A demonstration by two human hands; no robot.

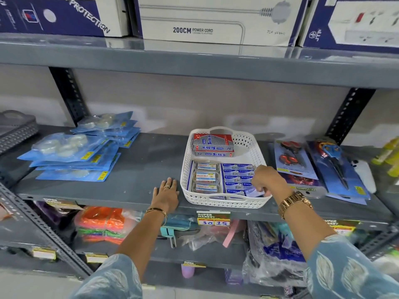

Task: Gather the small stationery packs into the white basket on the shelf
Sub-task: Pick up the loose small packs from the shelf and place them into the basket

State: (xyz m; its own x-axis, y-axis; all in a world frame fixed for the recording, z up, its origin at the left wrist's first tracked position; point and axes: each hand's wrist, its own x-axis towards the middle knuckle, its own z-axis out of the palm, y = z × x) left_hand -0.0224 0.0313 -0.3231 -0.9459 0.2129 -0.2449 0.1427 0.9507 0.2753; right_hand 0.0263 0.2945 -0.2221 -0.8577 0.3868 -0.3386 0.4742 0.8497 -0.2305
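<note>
The white basket (186,167) stands on the grey middle shelf (140,167). Inside it lie red-and-grey boxes (213,143) at the back, three clear packs (205,176) at the front left and several small blue packs (236,176) at the front right. My right hand (267,180) reaches over the basket's front right corner, its fingers curled round a small blue pack (254,192) held just above the others. My left hand (167,194) rests flat on the shelf, fingers straight, right beside the basket's left wall.
Blue blister packs (73,156) are piled on the shelf's left. Carded scissors (306,167) lie to the right of the basket. Large boxes (216,20) fill the shelf above. Bagged goods (101,225) crowd the shelf below, behind a price tag (212,219).
</note>
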